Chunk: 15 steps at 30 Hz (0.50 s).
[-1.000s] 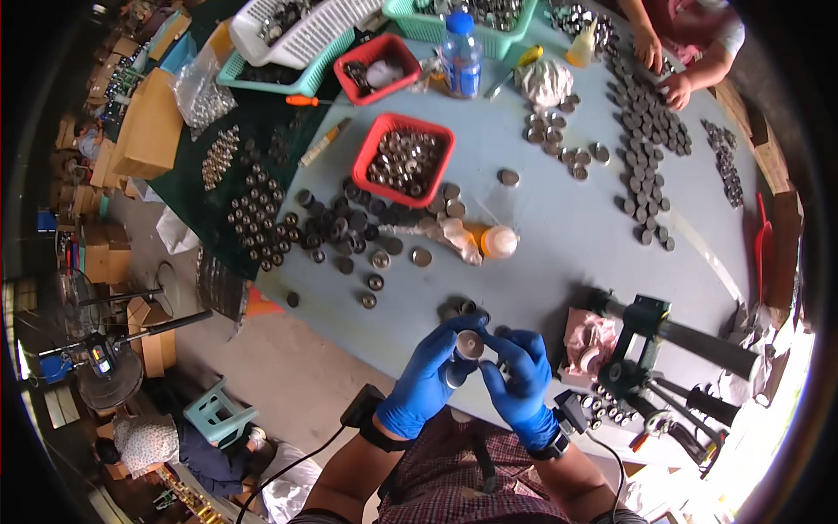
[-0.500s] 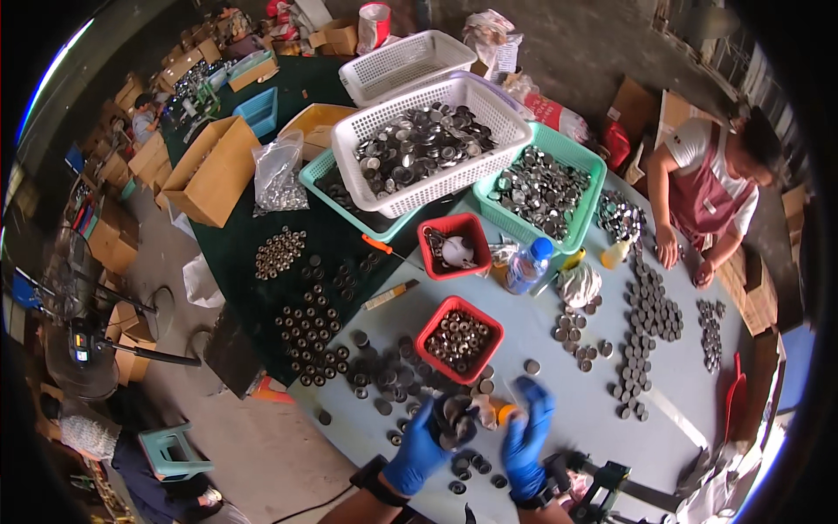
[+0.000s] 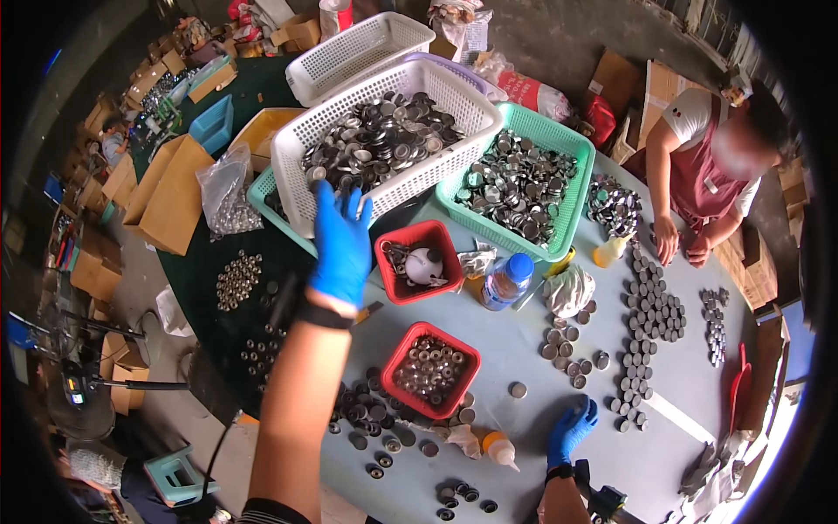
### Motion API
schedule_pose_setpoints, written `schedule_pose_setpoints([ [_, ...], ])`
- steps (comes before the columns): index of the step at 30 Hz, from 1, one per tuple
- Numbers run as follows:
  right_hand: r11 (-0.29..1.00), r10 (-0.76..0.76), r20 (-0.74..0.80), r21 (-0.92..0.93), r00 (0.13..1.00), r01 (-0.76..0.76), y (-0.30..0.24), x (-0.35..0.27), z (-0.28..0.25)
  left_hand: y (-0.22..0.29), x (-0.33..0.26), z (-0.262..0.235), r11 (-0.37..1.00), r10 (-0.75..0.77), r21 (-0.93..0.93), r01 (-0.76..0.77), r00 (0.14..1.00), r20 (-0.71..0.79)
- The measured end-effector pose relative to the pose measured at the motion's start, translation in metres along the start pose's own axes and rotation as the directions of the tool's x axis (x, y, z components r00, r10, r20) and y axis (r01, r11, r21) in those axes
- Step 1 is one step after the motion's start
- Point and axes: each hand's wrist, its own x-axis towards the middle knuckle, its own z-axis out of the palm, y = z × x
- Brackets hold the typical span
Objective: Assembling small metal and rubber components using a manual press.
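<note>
My left hand (image 3: 342,249), in a blue glove, reaches over the near rim of the white perforated basket (image 3: 297,188). Its fingers are apart, with their tips at the dark round metal caps (image 3: 384,140) heaped inside; the palm is turned from view. Low on the right, my right hand (image 3: 572,430), also gloved in blue, rests on or just above the grey table (image 3: 524,445) with its fingers loosely apart and nothing seen in them. A small squeeze bottle with an orange part (image 3: 499,449) lies to its left, and a red bin of metal rings (image 3: 431,370) stands farther left.
A green basket of caps (image 3: 524,183) stands beside the white one. In front are a red bin with a white round object (image 3: 419,262) and a blue-capped bottle (image 3: 507,284). Rows of dark caps (image 3: 653,306) cover the right side, where a co-worker (image 3: 698,175) sits.
My left hand has gone from the near table, where it held several dark caps, up to the white basket. My right hand has moved right, away from the orange-topped squeeze bottle.
</note>
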Motion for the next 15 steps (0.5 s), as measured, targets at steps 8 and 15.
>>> schedule_pose_setpoints([
  [8,0.998,0.066,0.08,-0.001,0.995,-0.066,-0.005,0.0,0.004,-0.163,-0.015,-0.061,-0.413,-0.055,0.699,-0.585,0.782,0.621],
  [15,0.999,-0.021,0.059,0.036,0.998,0.019,-0.004,0.0,0.001,-0.164,0.0,-0.084,-0.551,-0.091,0.512,-0.659,0.657,0.748],
])
